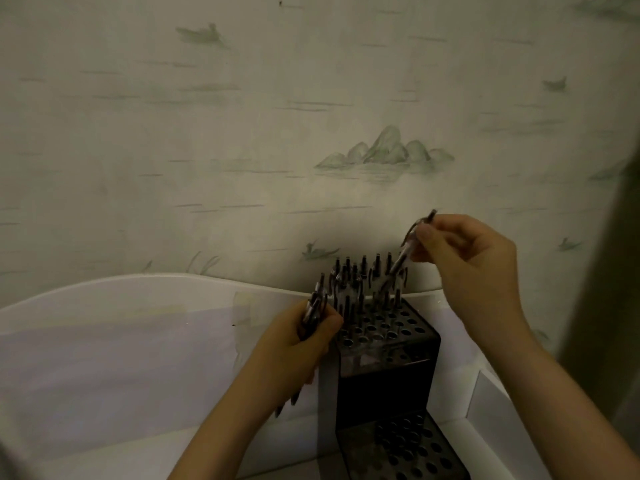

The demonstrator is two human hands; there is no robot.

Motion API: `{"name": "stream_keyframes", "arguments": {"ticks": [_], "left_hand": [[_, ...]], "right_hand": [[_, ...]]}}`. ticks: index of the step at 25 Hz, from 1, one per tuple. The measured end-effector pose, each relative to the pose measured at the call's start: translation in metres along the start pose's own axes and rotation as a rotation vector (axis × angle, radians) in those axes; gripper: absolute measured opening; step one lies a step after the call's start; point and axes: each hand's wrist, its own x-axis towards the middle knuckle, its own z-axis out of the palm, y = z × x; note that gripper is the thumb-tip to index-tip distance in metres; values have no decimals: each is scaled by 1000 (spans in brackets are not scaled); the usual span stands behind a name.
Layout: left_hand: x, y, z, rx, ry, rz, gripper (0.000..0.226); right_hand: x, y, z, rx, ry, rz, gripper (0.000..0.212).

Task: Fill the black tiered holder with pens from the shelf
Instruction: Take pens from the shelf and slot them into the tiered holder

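The black tiered holder (388,379) stands on a white shelf against the wall, its steps pierced with round holes. Several pens (360,271) stand upright in the back rows of the top tier. My left hand (294,348) grips a bundle of pens (313,310) beside the holder's left edge. My right hand (474,265) pinches a single pen (407,251) near its upper end. That pen slants down to the left, its tip among the holes at the back right of the top tier. The lower tier (415,448) shows only open holes.
The white shelf (121,341) spreads to the left, with a raised rim along the wall. Pale wallpaper (277,133) with painted hills and birds rises right behind the holder. A darker curtain or edge (609,271) runs down the right side.
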Motion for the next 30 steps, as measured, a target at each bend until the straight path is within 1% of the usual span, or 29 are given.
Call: {"name": "stream_keyframes", "arguments": {"ticks": [3,7,10,13,18,21,24,28,30], "left_hand": [[2,1,0,20,32,14,20],[0,0,-2,35,44,33,14],[-2,-2,-3,4,50,0,9],[-4,-2,-4,8,25,-3,11],[-4,3,-1,-35,-4,3,16],[-5,7,2,-29,1,16,17],[-6,9,3,-19,-3,34,17],[-7,7,3,-30,-1,25,17],[-8,6,3,-27,-7,16,16]], "right_hand": [[-4,9,10,-188,-63,-66,7],[-8,24,17,-289,-105,-125,5],[-11,35,18,-349,-148,-105,7],[-15,41,19,-429,-213,-78,5],[-10,37,17,-441,-242,-45,2],[-3,34,17,-470,-312,-23,2],[-2,36,19,-573,-391,-11,7],[-7,39,17,-520,-352,2,8],[-11,38,16,-560,-337,-37,14]]}}
